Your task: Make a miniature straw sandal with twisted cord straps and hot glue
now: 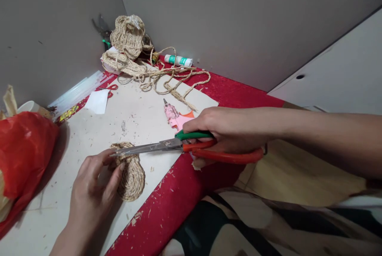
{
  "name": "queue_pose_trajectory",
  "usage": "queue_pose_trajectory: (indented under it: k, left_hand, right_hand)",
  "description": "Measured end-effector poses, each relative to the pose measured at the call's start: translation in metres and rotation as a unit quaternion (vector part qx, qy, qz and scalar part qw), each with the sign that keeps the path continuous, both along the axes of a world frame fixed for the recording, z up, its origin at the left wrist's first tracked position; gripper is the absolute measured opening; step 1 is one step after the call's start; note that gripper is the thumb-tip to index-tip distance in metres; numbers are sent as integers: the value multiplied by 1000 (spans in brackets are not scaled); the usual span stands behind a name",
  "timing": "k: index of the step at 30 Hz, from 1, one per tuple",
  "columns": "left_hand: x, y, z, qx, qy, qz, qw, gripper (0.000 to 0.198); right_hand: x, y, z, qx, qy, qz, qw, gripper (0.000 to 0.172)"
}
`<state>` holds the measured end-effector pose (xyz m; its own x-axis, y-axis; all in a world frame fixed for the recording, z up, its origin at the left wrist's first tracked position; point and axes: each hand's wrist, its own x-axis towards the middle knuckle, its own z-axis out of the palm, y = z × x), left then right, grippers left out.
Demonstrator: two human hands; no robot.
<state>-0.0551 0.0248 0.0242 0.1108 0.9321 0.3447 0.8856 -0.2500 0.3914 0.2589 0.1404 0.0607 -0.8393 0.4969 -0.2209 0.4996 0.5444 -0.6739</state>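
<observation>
In my right hand (217, 132) is a pair of long scissors (158, 145) with green and orange-red handles. Their blades point left, nearly together, and cross over a coiled straw-rope piece (131, 178) that lies on the white board. My left hand (95, 180) pinches the upper left edge of this piece between thumb and fingers, close to the blade tips. The rope piece is flat, tan and rounded at its lower end; its upper part is partly covered by the blades and fingers. A pink glue gun (176, 117) lies just behind the scissors, partly hidden by my right hand.
Bundles of braided straw rope (128, 37) are heaped in the far corner, loose strands trailing forward. Nearby are a white-and-green roll (178, 61), small red-handled scissors (112, 87), a white paper piece (97, 101) and clear glue sticks (79, 91). A red plastic bag (26, 152) stands left.
</observation>
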Motion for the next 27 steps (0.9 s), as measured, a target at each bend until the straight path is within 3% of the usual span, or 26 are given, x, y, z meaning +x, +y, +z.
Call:
queue_pose_trajectory:
  k: [7, 10, 14, 18, 20, 23, 27]
  left_hand:
    - [-6, 5, 0, 65, 110, -71, 989, 40]
    - [-12, 7, 1, 56, 119, -97, 987, 49]
    - [-14, 5, 7, 5, 78, -101, 992, 49]
    - [-11, 2, 7, -9, 59, -63, 996, 38]
    - [-10, 3, 4, 13, 84, -53, 995, 32]
    - [-13, 8, -2, 76, 135, -82, 985, 33]
    - [-17, 12, -7, 142, 183, -121, 965, 48]
  right_hand:
    - [8, 4, 8, -12, 31, -41, 999, 29]
    - [19, 5, 12, -40, 87, -65, 993, 34]
    - [38, 3, 15, -52, 140, -164, 975, 45]
    - [53, 8, 11, 14, 182, -254, 950, 51]
    - [61, 16, 4, 78, 155, -296, 939, 53]
    - [74, 31, -9, 170, 37, -375, 910, 53]
    - [83, 46, -26, 199, -77, -425, 880, 50]
